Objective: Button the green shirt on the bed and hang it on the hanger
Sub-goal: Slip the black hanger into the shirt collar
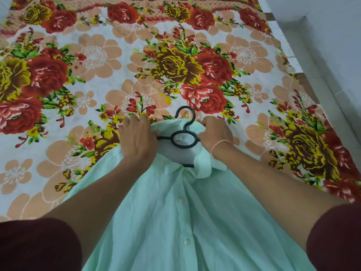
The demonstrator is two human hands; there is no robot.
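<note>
The pale green shirt [181, 218] lies front up on the bed, its placket closed with two white buttons showing. A black plastic hanger [183, 140] sits inside the neck opening, its hook and ring sticking out past the collar. My left hand [137, 138] grips the shirt's left shoulder and collar over the hanger's arm. On the other side my right hand [215, 133] holds the right collar and shoulder fabric at the hanger's other arm. The hanger's arms are mostly hidden under cloth and hands.
A floral bedsheet [175, 65] with red and yellow roses covers the bed. The bed's right edge [293, 61] runs diagonally beside a pale floor [332, 55]. Dark red sleeves show at the bottom corners.
</note>
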